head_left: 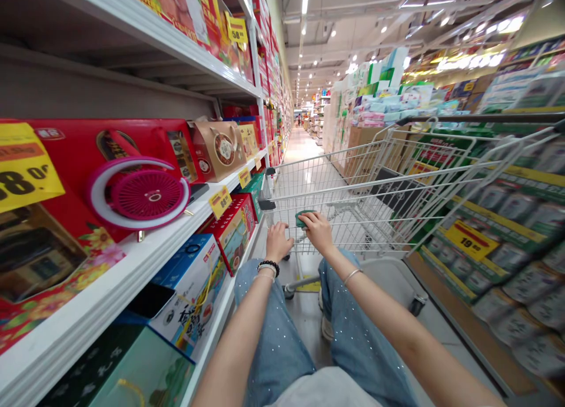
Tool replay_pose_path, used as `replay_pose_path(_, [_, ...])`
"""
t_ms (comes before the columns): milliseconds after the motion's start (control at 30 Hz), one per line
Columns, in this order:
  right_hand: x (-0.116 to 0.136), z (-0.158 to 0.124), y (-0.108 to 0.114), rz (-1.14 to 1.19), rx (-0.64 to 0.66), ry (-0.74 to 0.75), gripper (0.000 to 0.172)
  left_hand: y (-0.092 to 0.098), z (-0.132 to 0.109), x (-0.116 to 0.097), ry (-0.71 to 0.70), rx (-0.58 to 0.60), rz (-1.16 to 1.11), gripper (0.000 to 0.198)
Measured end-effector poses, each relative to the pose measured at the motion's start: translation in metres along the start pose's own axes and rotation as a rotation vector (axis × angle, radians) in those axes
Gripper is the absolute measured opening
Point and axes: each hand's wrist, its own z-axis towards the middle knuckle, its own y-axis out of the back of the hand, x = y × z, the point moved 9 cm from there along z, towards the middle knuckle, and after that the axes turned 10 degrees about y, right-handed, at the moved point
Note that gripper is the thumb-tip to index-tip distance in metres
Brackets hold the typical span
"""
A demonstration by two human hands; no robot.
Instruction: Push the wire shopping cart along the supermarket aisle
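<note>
I am crouched behind a wire shopping cart (335,171). My right hand (318,230) is closed on a small, flat, dark green item (302,219) in front of the cart's wire side. What kind of item it is, I cannot make out. Just left of it, my left hand (278,242) hovers near the cart's lower corner, fingers loosely bent and apart, with nothing visible in it. A black beaded bracelet circles that wrist.
On the left shelf (57,336) stand a pink ring-shaped fan (150,194), a red gift box (79,142) and a brown gift box (220,148). A dark phone (152,301) rests on boxes below. Wrapped cans (498,212) are stacked at right.
</note>
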Motion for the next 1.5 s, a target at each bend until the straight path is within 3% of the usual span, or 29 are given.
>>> replay_pose_path(167, [0.002, -0.006, -0.009, 0.025, 0.146, -0.032, 0.041, 0.000, -0.002, -0.003, 0.010, 0.004, 0.002, 0.030])
replay_pose_path(400, [0.000, 0.006, 0.007, 0.009, 0.034, -0.019, 0.045, -0.002, -0.005, -0.004, 0.036, -0.042, -0.038, 0.027])
replay_pose_path(600, [0.004, -0.015, -0.007, 0.012, 0.127, -0.023, 0.040, -0.004, -0.003, -0.006, 0.050, -0.019, -0.049, 0.026])
replay_pose_path(800, [0.005, 0.007, 0.010, 0.012, 0.040, -0.046, 0.045, -0.006, -0.009, -0.009, 0.014, -0.027, -0.076, 0.028])
replay_pose_path(1100, [0.006, -0.015, -0.008, 0.015, 0.191, -0.078, 0.038, -0.011, -0.009, -0.012, 0.000, -0.014, -0.078, 0.027])
replay_pose_path(1333, [0.001, -0.005, 0.012, 0.011, -0.022, -0.043, 0.047, -0.012, -0.018, -0.015, -0.016, -0.022, -0.100, 0.031])
replay_pose_path(1500, [0.005, -0.023, 0.000, 0.012, 0.045, -0.039, 0.041, -0.011, -0.017, -0.019, -0.001, 0.003, -0.114, 0.032])
